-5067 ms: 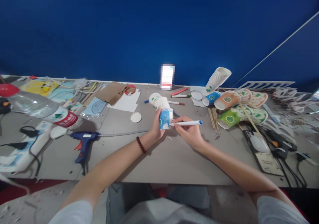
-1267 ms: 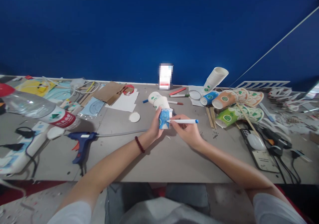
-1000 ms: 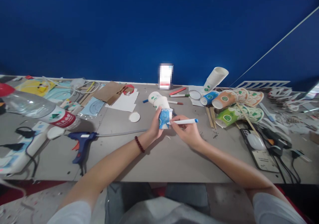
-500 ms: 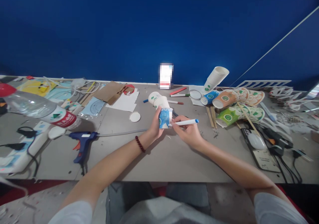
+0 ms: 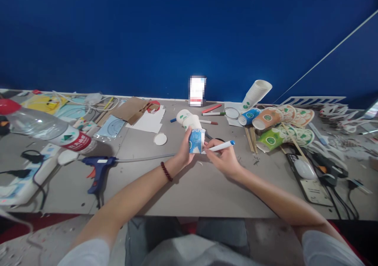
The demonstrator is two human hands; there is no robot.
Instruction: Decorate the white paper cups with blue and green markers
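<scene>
My left hand [image 5: 185, 148] is wrapped round a paper cup [image 5: 195, 141] coloured mostly blue, with a green round mark and white patches near one end. White paper cups [image 5: 190, 121] lie just beyond it, in line with the blue one; whether they are nested into it I cannot tell. Between thumb and fingers, my right hand [image 5: 223, 155] grips a white marker with a blue end [image 5: 222, 146]. Its tip is at the right side of the blue cup, partly hidden by my fingers. A dark red bead bracelet circles my left wrist.
A blue glue gun [image 5: 100, 167] and a large bottle [image 5: 50, 128] lie left. Markers [image 5: 213, 114] lie behind the cups, before a lit phone [image 5: 197, 91]. To the right are coloured cups [image 5: 267, 118], a white cup stack [image 5: 256, 94], wooden sticks [image 5: 251, 140] and cables.
The marker has tilted slightly and its tip has shifted a little lower along the cup's right side. My left hand holds the cup almost as before.
</scene>
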